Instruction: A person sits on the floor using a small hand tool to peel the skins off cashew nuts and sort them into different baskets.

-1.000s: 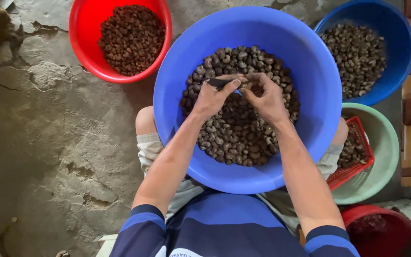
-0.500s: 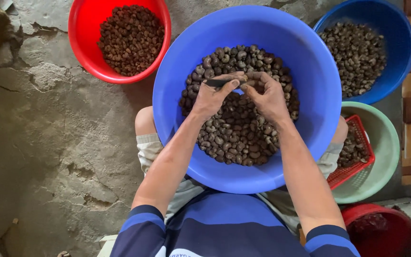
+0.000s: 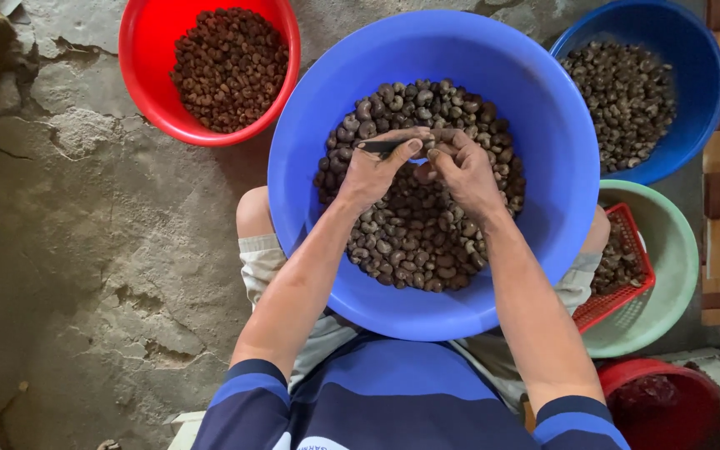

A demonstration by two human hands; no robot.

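I see the big blue basin (image 3: 493, 275) in the lap, half full of dark brown nuts (image 3: 414, 237). Around it on the cracked concrete floor (image 3: 110, 250) sit a red bowl (image 3: 147, 92), a smaller blue bowl (image 3: 702, 100) and a pale green bowl (image 3: 677, 275) with a red basket (image 3: 627, 292). Over the nuts, the left hand (image 3: 372, 171) grips a small dark blade (image 3: 381, 147); the right hand (image 3: 460, 171) pinches one nut (image 3: 433, 152) against it.
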